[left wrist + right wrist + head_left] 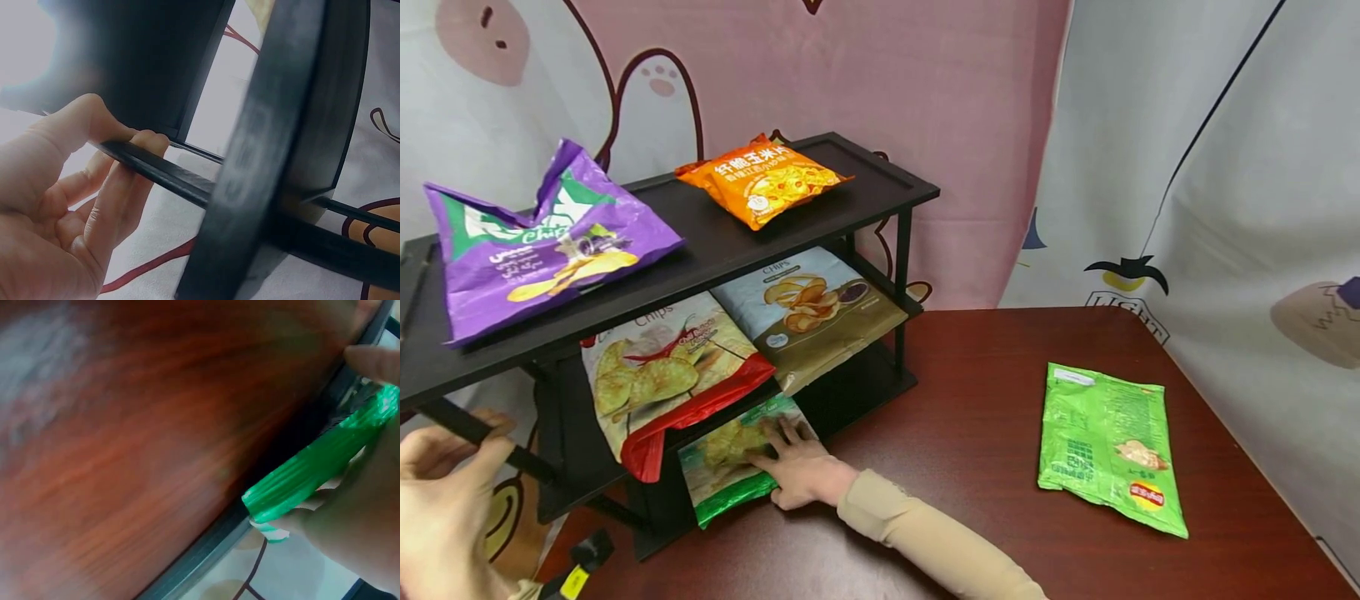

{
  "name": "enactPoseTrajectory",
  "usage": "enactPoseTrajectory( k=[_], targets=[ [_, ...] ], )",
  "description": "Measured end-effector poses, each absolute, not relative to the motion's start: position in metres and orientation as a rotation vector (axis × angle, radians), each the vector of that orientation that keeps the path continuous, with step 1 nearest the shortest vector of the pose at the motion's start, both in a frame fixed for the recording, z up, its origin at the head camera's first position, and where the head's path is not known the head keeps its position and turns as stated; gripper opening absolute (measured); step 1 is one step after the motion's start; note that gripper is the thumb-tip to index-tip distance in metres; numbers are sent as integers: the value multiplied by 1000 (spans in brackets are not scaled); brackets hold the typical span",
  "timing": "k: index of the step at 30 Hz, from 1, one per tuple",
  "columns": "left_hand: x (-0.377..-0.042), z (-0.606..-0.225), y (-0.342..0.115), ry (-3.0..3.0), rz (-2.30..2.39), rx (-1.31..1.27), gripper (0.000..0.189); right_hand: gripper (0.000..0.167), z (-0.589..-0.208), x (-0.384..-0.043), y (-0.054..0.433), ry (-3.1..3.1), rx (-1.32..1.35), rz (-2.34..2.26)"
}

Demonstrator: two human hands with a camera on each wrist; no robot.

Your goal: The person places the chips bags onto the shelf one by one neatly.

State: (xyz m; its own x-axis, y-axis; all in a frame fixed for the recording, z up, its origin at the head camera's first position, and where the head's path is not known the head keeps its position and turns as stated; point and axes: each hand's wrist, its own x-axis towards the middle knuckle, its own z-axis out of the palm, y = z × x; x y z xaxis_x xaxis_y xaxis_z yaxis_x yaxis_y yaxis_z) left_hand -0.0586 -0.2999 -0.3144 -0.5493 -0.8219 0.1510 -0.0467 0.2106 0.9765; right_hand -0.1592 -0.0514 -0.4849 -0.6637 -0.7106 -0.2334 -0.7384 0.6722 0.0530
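Note:
My left hand (445,500) pinches an upright post (520,458) of the black shelf rack (820,229) between thumb and fingers; the left wrist view shows the post (169,178) in that hold. Over on the bottom shelf, my right hand (805,468) rests with spread fingers on a green-edged chip bag (730,454). Part of that bag is covered by the hand and the shelf above. In the right wrist view the bag's shiny green end (312,469) pokes past the shelf edge beside the hand.
A red-edged chip bag (677,367) and a blue-and-gold one (820,317) lie on the middle shelf. On top are a purple bag (550,250) and an orange bag (763,183). Another green bag (1105,446) lies on the brown table (955,433) at right.

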Motion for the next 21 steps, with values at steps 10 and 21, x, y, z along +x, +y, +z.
enactPoseTrajectory(
  k=[10,21],
  targets=[
    [-59,-317,-301,-1757,-1422,763,37,68,-476,-151,-44,2730,-1169,228],
    [-60,-317,-302,-1748,-1448,792,34,63,-468,-134,-44,2730,-1055,294]
  ],
)
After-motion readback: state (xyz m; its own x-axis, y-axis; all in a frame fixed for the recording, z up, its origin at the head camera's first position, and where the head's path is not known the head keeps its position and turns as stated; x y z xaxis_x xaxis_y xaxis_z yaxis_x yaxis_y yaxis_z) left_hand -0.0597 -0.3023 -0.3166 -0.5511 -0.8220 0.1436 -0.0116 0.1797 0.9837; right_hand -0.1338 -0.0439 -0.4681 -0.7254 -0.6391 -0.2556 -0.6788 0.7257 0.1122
